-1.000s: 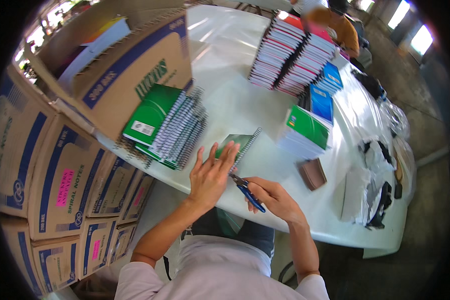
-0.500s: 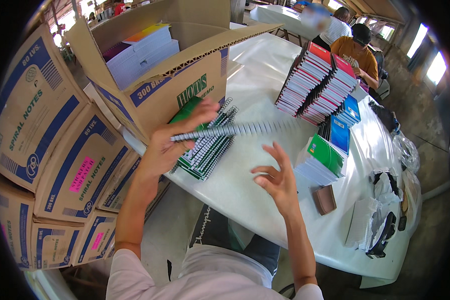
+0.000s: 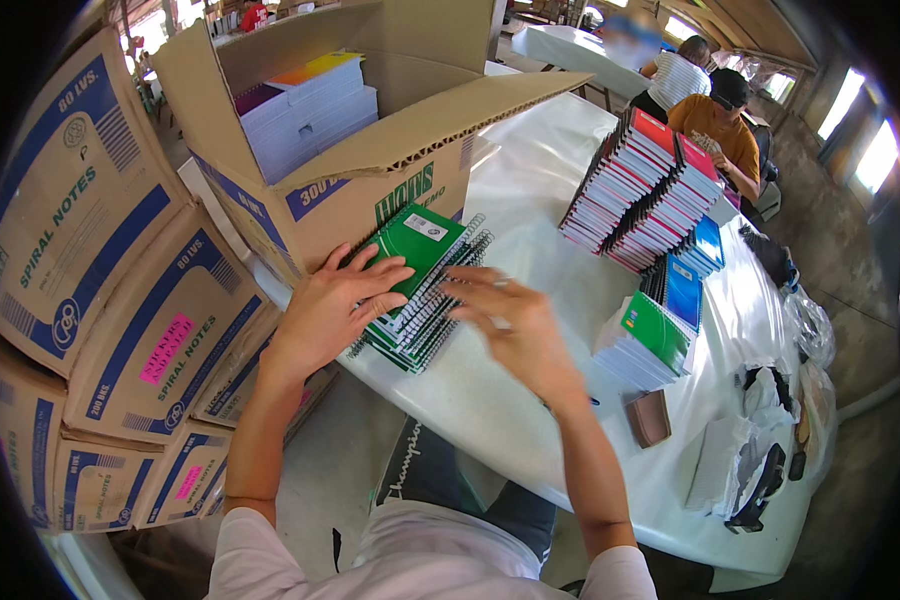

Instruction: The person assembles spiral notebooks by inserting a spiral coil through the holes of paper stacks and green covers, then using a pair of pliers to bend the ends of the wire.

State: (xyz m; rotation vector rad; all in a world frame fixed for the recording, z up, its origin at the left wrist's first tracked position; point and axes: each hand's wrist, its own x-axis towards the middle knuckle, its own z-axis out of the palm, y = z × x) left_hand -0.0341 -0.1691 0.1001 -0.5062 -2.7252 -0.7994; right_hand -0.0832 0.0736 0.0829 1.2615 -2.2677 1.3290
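Note:
A stack of green spiral notebooks [image 3: 420, 250] lies at the table's near left edge, its wire coils facing right and the layers slightly fanned. On the top cover's near left part rests my left hand [image 3: 335, 310], flat with fingers spread. My right hand [image 3: 520, 330] is at the coil side of the stack, fingers stretched toward the wire and a little smeared by motion. Nothing shows in its grasp; whether the fingertips touch the coils is hard to tell.
An open carton [image 3: 370, 200] with notebooks inside stands behind the stack. Cartons [image 3: 155, 320] pile up at left. Red notebooks [image 3: 640, 190], blue ones [image 3: 682, 290] and green ones [image 3: 650, 340] stand at right, near a brown wallet-like item [image 3: 648, 420]. Two people sit beyond.
The spiral notebook that my left hand held edge-on now lies on the stack, and that hand is flat on it. My right hand has moved left to the coils.

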